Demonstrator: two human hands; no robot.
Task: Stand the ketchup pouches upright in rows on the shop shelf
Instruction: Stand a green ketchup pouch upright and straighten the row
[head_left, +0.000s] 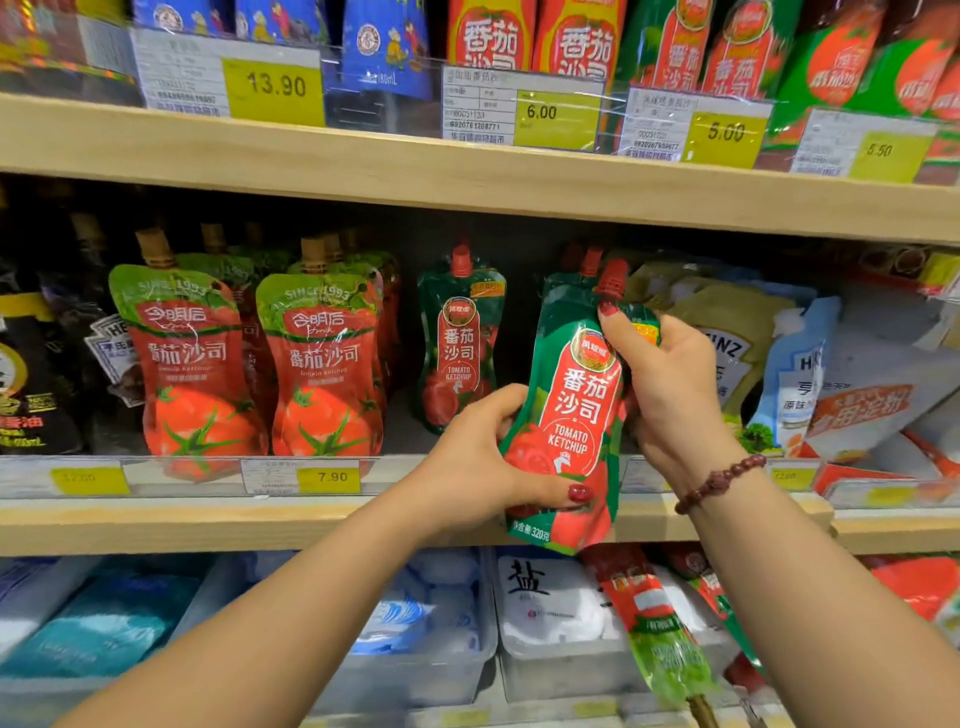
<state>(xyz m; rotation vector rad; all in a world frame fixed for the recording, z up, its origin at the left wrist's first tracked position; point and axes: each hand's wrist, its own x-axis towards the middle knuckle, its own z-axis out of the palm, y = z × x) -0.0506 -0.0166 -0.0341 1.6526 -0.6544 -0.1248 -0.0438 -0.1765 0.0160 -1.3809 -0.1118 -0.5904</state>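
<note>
1. My left hand (478, 457) grips the pouch (576, 415) low down. My right hand (670, 384) pinches it near the cap, holding it tilted in front of the shelf (208, 525).
2. A matching pouch (460, 343) stands upright there.
3. Mine is not yet placed; I judge it goes beside that one.

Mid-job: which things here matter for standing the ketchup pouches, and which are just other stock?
Job: green ketchup pouch, held by left hand and right hand; matching pouch standing on the middle shelf; red ketchup pouches, already upright.

Other stock: Heinz pouches at right; salt packs below; blue-labelled packs above; price tags.
</note>
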